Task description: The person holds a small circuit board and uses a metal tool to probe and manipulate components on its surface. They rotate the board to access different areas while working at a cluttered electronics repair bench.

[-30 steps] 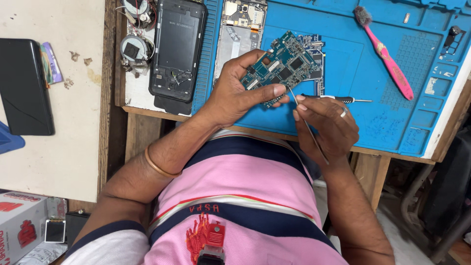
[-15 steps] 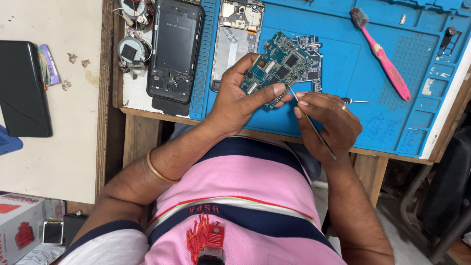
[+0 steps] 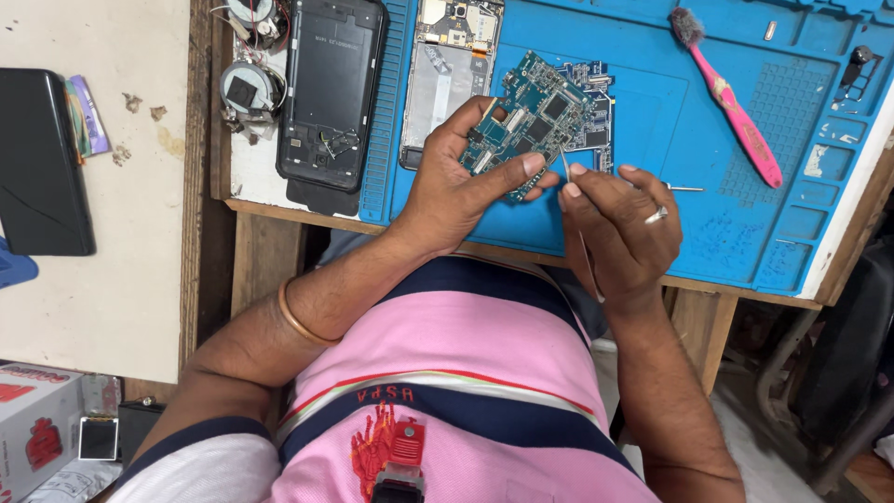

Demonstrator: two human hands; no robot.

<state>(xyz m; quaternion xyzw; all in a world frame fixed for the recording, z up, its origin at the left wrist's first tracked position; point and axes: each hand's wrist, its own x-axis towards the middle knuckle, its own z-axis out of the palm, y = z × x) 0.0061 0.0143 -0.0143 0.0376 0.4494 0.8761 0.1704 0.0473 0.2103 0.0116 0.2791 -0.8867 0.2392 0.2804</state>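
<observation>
Over blue silicone repair mat [image 3: 652, 121], your left hand [image 3: 456, 182] grips green circuit board [image 3: 531, 116]; right hand [image 3: 619, 224] pinches thin metal tweezers [image 3: 565, 168], which could scratch components.

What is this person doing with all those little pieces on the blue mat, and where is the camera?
The camera sits on the person's head and looks down, so you see their own tummy and arms. There is no machine, just two bare hands. The left hand holds a small green circuit board, the flat part from inside a phone. The right hand pinches a thin metal tool with its tip at the board's edge. Below lies a blue work mat on a wooden table. On it rest an opened phone body and a pink brush. Beside the mat lies a black phone frame.
</observation>
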